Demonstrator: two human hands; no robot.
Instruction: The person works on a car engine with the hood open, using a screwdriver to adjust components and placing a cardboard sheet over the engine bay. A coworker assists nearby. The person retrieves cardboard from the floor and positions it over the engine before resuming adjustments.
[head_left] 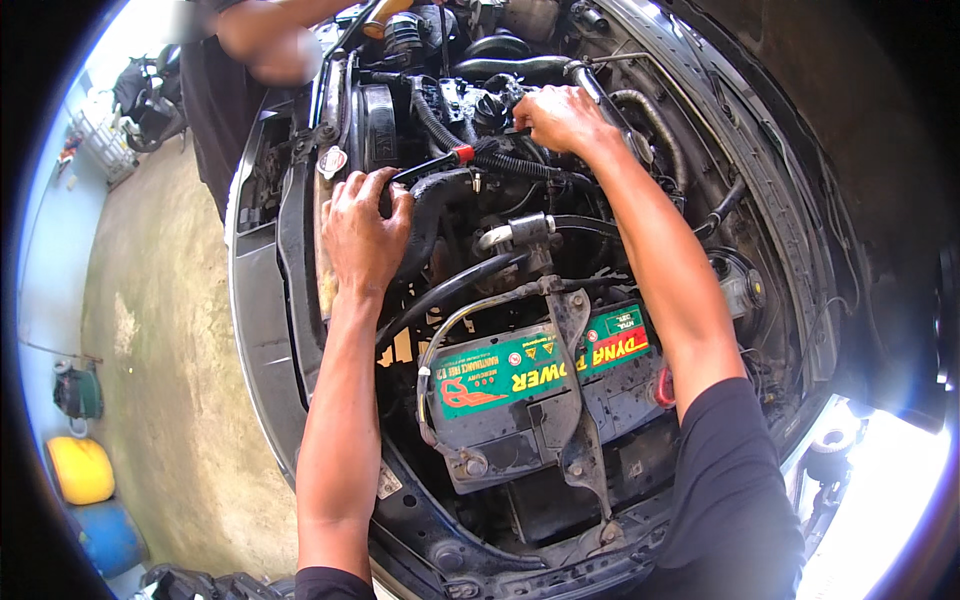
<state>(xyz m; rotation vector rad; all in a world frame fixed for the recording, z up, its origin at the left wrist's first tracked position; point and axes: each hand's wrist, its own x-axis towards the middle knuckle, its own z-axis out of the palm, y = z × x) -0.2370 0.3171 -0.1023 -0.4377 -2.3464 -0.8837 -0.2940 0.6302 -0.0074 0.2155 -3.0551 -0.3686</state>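
Note:
My left hand (365, 222) is at the front edge of an open engine bay, its fingers curled over the radiator's top edge. A thin black rod (425, 168) runs from beside those fingers toward a red band (463, 153) on a corrugated hose (520, 166). Whether the fingers grip the rod is hard to make out. Deeper in, my right hand (565, 117) reaches over the engine's upper part, fingers bent together beside a dark fitting (490, 108). What they hold, if anything, is hidden. A thick black hose (428, 215) bends just right of my left hand.
A battery (540, 400) with a green label sits under a metal bracket (572, 330) between my forearms. Another person (225, 110) leans in at the far left. On the floor stand a yellow container (80, 470) and a blue drum (108, 537). The raised hood (860, 200) borders the right.

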